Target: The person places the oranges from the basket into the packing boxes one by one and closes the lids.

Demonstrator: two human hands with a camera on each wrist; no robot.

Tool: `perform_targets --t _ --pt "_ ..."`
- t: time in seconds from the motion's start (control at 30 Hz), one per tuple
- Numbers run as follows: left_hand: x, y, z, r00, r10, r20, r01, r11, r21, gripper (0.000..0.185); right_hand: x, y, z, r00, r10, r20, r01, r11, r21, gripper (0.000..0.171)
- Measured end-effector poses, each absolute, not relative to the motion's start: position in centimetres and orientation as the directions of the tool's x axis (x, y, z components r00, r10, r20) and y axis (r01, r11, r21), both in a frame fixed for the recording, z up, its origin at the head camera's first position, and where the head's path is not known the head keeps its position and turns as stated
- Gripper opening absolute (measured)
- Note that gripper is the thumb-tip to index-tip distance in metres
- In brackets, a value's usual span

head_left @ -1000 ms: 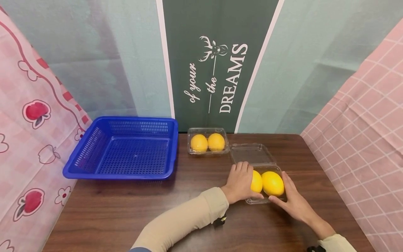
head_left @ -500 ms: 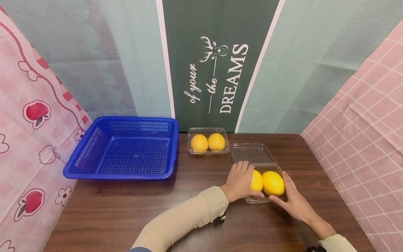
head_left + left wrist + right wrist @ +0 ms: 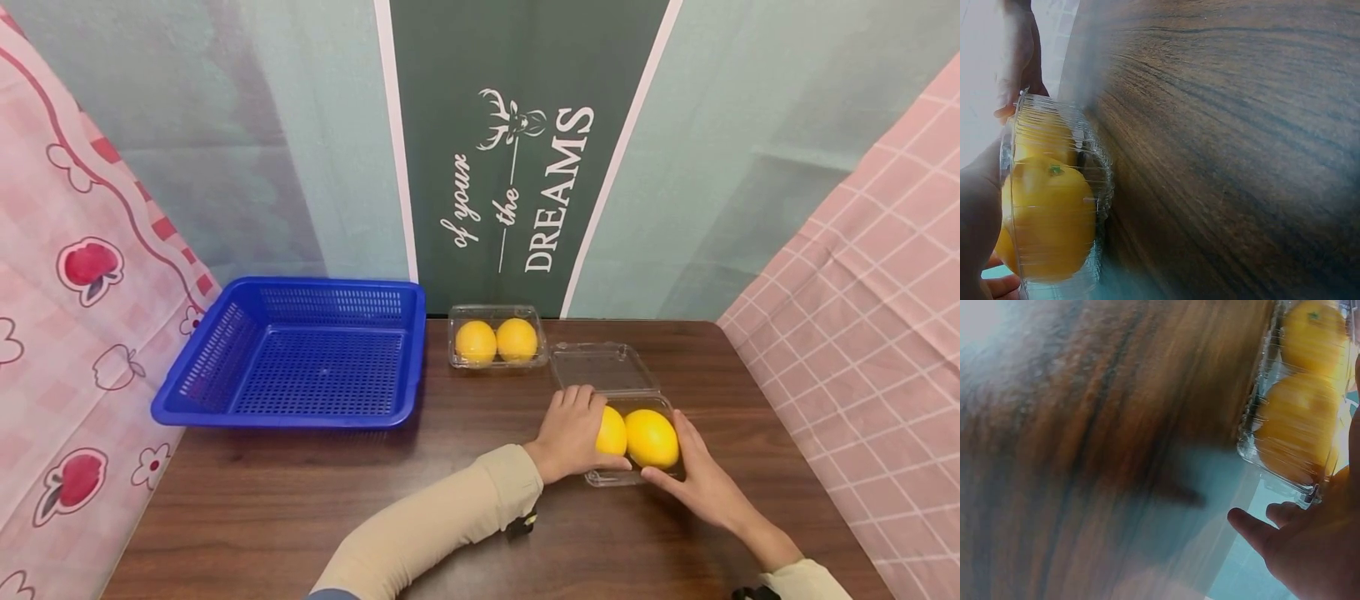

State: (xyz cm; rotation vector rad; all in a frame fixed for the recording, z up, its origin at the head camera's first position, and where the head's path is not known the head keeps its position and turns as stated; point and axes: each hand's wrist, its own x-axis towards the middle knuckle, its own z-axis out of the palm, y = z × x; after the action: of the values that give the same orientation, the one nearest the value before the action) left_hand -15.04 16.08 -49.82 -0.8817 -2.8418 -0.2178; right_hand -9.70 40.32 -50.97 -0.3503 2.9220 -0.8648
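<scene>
The open plastic box (image 3: 633,437) of two oranges (image 3: 651,437) sat near the tabletop's (image 3: 300,508) right front, your left hand (image 3: 572,433) and right hand (image 3: 693,475) cupping its thin, probably crushable sides with curled fingers.

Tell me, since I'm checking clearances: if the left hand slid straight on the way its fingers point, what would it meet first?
Probably the open lid of the clear box it holds; the left hand points away toward it, though depth is unclear.
</scene>
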Motion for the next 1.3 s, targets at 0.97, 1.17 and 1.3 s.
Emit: perform_targets --t 0.97,1.17,1.3 --pt "-17.3 12.0 -47.8 -0.98 0.172 -0.099 -0.046 0.292 0.955 0.054 -14.6 42.6 -45.6 -0.976 -0.196 -0.094 -0.094 0.771 -0.63 0.068" --pt "-17.9 12.0 -47.7 -0.954 0.156 -0.255 -0.223 0.196 0.955 0.056 -17.0 42.7 -46.3 -0.962 -0.21 -0.173 -0.01 0.664 -0.747 0.072" --pt "-18.3 12.0 -48.0 -0.93 0.201 -0.308 -0.274 0.178 0.945 0.052 -18.4 42.6 -47.1 -0.944 -0.232 -0.234 0.053 0.593 -0.803 0.078"
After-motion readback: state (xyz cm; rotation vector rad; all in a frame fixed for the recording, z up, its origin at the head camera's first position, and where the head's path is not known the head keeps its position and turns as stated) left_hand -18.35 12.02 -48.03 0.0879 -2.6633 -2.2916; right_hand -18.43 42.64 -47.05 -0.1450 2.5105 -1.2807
